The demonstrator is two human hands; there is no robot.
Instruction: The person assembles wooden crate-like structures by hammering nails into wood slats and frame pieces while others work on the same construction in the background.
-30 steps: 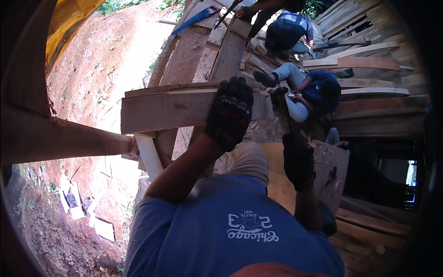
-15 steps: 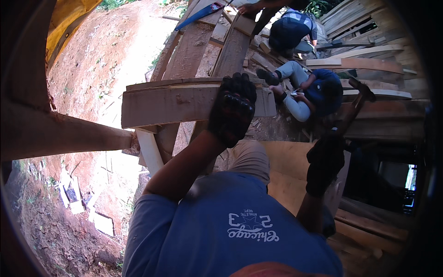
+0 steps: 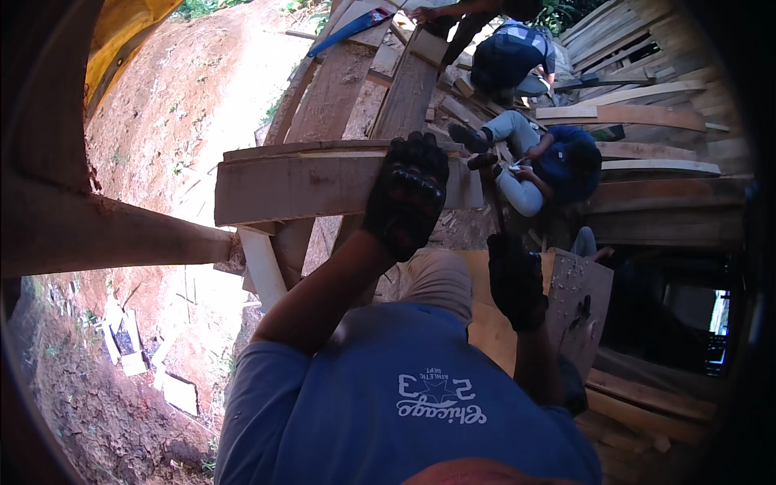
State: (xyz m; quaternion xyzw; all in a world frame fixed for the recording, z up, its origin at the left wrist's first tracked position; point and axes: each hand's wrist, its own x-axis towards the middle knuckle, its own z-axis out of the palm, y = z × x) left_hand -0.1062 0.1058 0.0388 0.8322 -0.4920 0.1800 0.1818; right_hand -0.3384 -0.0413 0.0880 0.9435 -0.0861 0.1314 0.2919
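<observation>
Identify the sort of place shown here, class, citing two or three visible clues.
Probably an outdoor woodworking or carpentry site: long curved planks are laid out at the right, a blue handsaw lies near the top, and the person's gloved right hand grips a hammer.

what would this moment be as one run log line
left hand: gloved, on wooden board | right hand: gloved, gripping hammer near board's right end | around: blue saw, seated co-worker

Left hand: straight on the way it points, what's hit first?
The left hand would probably meet the wide wooden plank running away beyond its fingertips; that may lie lower, depth unclear.
</observation>
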